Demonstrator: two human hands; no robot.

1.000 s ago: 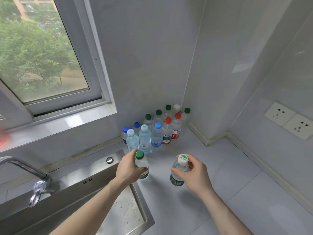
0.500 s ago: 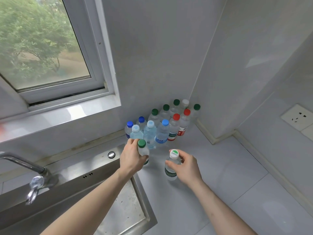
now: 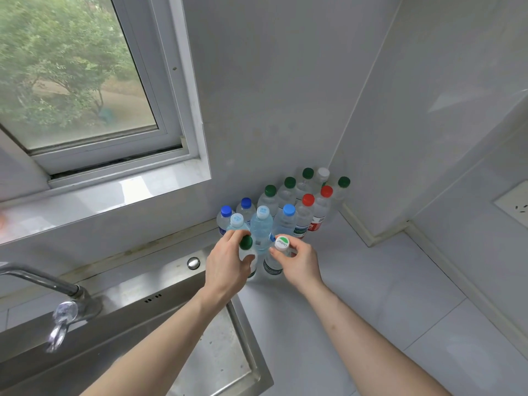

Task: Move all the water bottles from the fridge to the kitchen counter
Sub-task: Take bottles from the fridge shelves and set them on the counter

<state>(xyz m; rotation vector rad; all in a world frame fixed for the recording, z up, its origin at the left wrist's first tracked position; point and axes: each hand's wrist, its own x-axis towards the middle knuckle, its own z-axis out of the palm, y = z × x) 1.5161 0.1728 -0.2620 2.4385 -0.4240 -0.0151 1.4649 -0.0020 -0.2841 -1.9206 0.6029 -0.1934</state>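
My left hand (image 3: 228,262) grips the green-capped bottle (image 3: 247,254) by its neck; my right hand (image 3: 300,261) pinches the white-capped bottle (image 3: 276,260) below its cap; both stand upright on the counter (image 3: 357,295), just before the cluster of bottles (image 3: 285,207) in the corner, beside the sink (image 3: 217,352).

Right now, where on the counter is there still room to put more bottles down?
Bare room lies on the pale tiled counter right of the right hand, out toward the side wall with the white socket. It is crowded in the back corner, where the cluster of capped clear plastic bottles stands. Left of the left hand is only the steel sink.
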